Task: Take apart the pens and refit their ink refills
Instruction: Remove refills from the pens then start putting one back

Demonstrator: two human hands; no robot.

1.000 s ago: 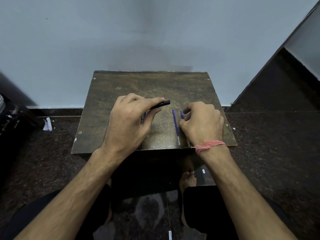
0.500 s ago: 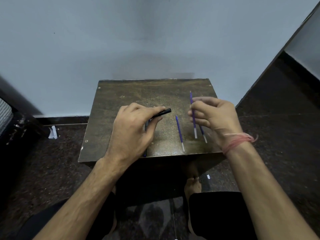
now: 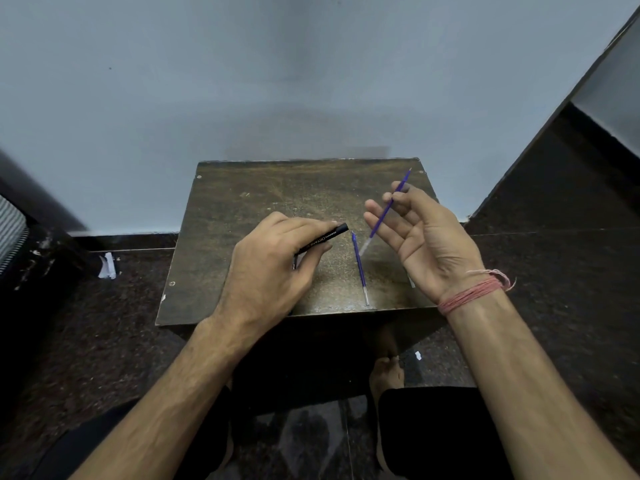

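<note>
Pinching a refill (long axis slanting toward the barrel), the right hand hovered just right of the left hand, whose fingers gripped that barrel.

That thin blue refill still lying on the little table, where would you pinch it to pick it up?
Pinch the blue refill near its middle, from above, thumb and finger on either long side. It lies flat on the wooden table, thin and round, so an end grip would probably tip or roll it.
</note>
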